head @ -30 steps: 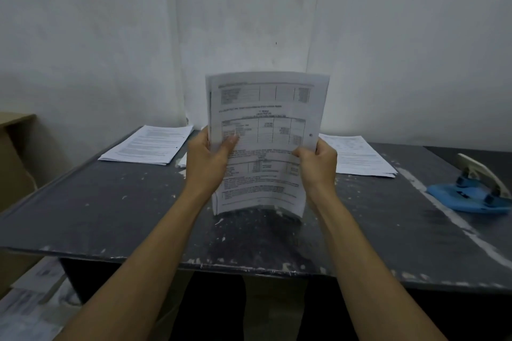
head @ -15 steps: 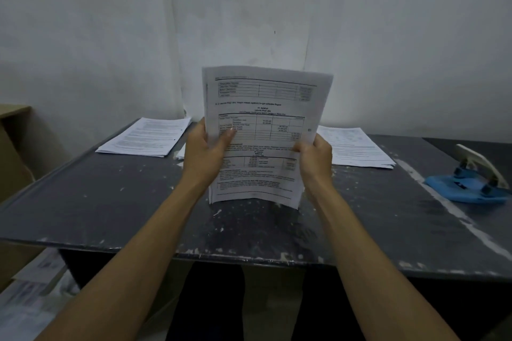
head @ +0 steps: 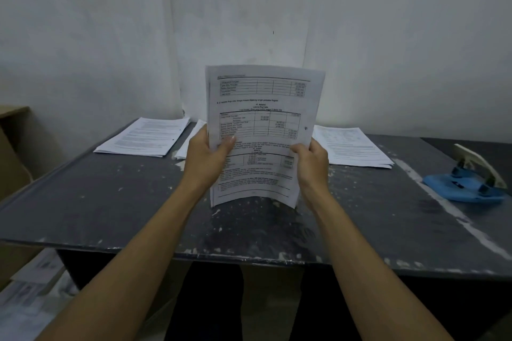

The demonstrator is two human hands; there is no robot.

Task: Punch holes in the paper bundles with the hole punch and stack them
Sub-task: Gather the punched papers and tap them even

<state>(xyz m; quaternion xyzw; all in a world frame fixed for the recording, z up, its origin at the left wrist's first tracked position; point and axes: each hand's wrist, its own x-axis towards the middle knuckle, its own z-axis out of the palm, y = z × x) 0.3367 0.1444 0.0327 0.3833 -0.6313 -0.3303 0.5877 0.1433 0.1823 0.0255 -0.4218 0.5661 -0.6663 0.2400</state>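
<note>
While I held the paper bundle upright above the table, left hand and right hand each pinching a side edge, I judged it light, floppy and likely to fan unless gripped at both edges.

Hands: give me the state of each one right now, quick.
Left hand: grips the left edge of the upright paper bundle, thumb across the front.
Right hand: grips the bundle's right edge.

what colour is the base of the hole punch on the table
Blue, with a pale cream lever on top. The hole punch shows in the head view.
</note>
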